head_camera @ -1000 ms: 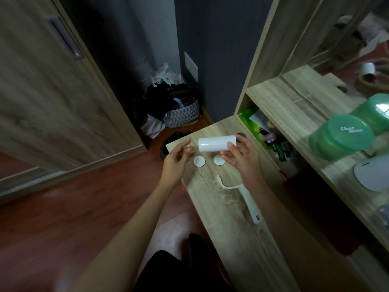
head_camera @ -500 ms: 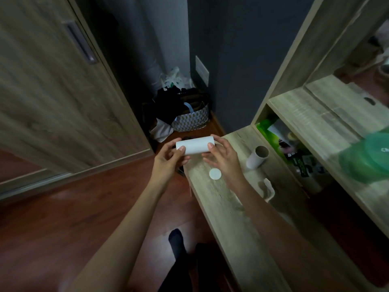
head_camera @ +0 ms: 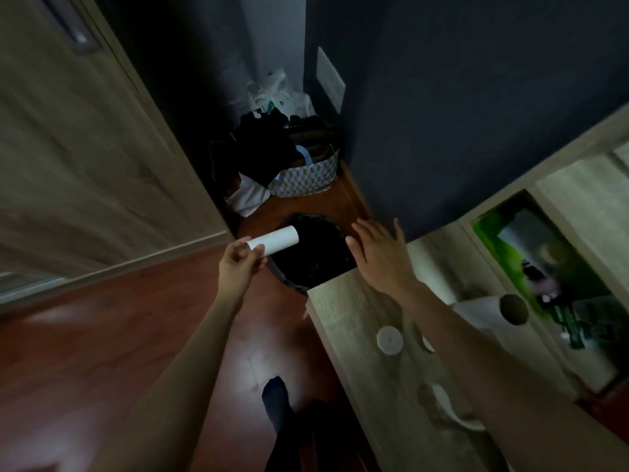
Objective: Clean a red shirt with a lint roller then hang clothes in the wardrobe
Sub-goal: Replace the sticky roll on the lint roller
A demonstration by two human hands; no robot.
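White roll (head_camera: 273, 240) in left hand (head_camera: 239, 267) (fingers pinching) — over bin (head_camera: 315, 253)

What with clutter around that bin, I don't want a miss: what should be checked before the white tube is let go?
1. Grip: the left hand pinches one end of the white tube: ok.
2. Aim: only the tube's far end overlaps the opening of the black bin; the held end is outside the rim: not ok.
3. The right hand is open, empty and apart from the tube: ok.
4. Room inside the bin: too dark: cannot tell.
5. The other roll lies on the table: ok.
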